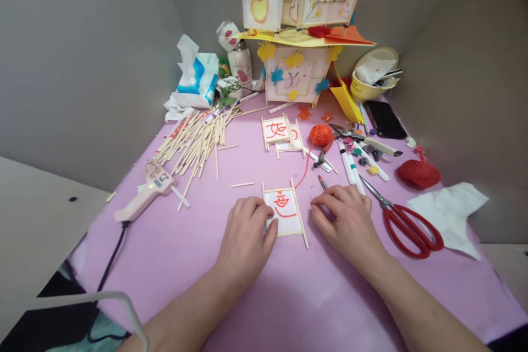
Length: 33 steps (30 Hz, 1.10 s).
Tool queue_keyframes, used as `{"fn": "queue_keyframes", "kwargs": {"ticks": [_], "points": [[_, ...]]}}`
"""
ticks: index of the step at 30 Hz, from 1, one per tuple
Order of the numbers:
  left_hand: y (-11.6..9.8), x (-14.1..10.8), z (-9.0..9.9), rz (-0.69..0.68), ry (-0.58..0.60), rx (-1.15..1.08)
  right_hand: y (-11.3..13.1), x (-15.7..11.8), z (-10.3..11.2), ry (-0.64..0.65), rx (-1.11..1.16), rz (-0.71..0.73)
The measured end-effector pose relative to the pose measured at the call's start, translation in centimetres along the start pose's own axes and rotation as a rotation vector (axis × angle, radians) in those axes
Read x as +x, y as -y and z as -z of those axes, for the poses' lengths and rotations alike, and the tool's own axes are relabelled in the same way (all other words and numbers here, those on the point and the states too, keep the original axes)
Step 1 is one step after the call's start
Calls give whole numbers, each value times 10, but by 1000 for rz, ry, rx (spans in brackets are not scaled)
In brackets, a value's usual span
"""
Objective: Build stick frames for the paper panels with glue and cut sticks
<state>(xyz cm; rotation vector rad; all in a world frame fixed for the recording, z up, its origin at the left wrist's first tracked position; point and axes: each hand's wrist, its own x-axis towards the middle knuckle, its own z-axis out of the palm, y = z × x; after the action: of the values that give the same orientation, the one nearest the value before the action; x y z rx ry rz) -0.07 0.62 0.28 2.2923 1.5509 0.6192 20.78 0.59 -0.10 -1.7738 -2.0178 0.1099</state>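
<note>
A small white card in a wooden-stick frame (289, 225), marked with red strokes, lies flat before me. My left hand (246, 231) holds its left side, thumb and index fingertips resting over the edge. To the right of the frame, my right hand (344, 217) rests on the table with its fingers loosely bent and apart. A red-tipped pen or crayon (322, 182) pokes out beyond these fingers; the rest of it is mostly hidden beneath them. Farther back, another framed card (276, 131) with a red character overlaps a second similar frame (296, 142).
Loose wooden sticks (202, 143) and a glue gun (150, 190) lie left. Red-handled scissors (406, 225), markers (348, 168), pliers (355, 136), red yarn (418, 174) and a phone (385, 119) are right. A decorated stick-and-paper lantern (299, 74) stands at the back.
</note>
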Motion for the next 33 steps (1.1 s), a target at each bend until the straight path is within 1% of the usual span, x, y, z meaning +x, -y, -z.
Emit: {"fn": "queue_keyframes", "kwargs": {"ticks": [5, 9, 14, 18, 24, 33], "points": [[0, 0, 0, 5, -3, -7, -4, 0, 0, -1, -52, -51], [0, 1, 1, 9, 5, -12, -4, 0, 1, 3, -55, -32], [0, 0, 1, 5, 0, -10, -6, 0, 3, -60, -117, -49], [0, -1, 0, -7, -11, -7, 2, -1, 5, -92, -20, -4], [-1, -1, 0, -17, -21, -6, 18, -5, 0, 21, 151, 127], [-1, -2, -1, -31, -30, 6, 23, -4, -6, 81, 139, 123]]}}
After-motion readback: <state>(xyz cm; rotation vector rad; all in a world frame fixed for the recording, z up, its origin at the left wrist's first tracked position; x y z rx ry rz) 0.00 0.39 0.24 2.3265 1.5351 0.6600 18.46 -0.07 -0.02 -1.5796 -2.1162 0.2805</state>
